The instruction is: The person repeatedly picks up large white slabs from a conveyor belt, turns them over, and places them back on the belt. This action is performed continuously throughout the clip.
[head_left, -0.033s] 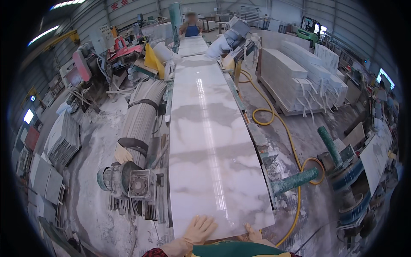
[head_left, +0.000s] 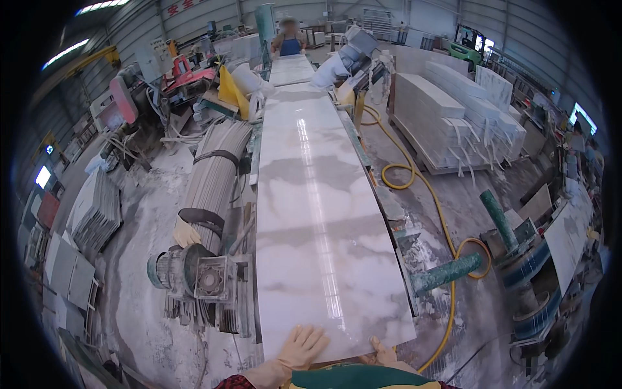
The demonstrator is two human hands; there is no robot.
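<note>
A long polished marble slab [head_left: 317,259], white with grey-beige veining, stretches away from me along a conveyor bench. My left hand [head_left: 303,346], in a cream rubber glove, lies flat on its near end with the fingers spread. At the near edge, further right, my gloved right hand [head_left: 383,354] grips the slab; its thumb is on top and its other fingers are mostly hidden. Light reflects in a bright stripe down the slab's middle. Beyond its far end is another pale slab [head_left: 291,70] on the same line.
An electric motor with gearbox [head_left: 201,275] stands left of the bench, beside a strapped bundle of strips [head_left: 210,175]. A yellow hose [head_left: 447,240] snakes over the floor at right, near a green roller [head_left: 447,275]. Stacked stone blocks [head_left: 447,120] stand beyond. A person [head_left: 289,42] faces the far end.
</note>
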